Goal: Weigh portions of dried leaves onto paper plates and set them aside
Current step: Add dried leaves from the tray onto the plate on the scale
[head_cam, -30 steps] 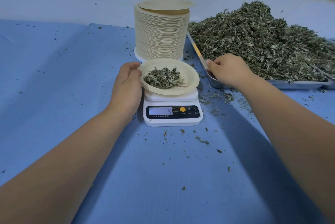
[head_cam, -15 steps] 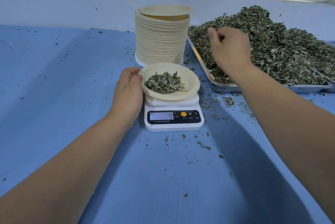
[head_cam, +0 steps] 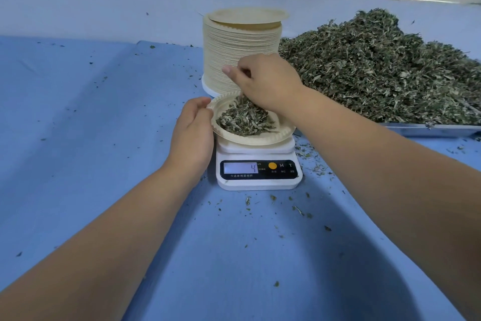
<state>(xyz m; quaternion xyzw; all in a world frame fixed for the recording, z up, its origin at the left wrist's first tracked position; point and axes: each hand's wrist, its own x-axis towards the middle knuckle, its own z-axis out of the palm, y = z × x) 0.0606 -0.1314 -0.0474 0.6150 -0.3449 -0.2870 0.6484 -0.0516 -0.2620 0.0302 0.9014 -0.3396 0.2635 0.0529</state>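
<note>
A paper plate [head_cam: 273, 140] with a small heap of dried leaves [head_cam: 244, 119] sits on a white digital scale [head_cam: 260, 182] whose display reads 4. My left hand [head_cam: 192, 133] grips the plate's left rim, thumb on top. My right hand [head_cam: 265, 81] hovers over the back of the plate with its fingers curled. Leaves show just beneath them, touching the heap. A big pile of dried leaves [head_cam: 377, 65] fills a metal tray [head_cam: 429, 129] to the right.
A tall stack of paper plates [head_cam: 234, 47] stands right behind the scale, close to my right hand. Leaf crumbs lie scattered on the blue cloth [head_cam: 104, 138] around the scale. A pale wall runs along the back.
My right hand went from the tray's near edge up into the leaf pile, then swung left and now hangs over the plate. My left hand stayed on the plate's rim.
</note>
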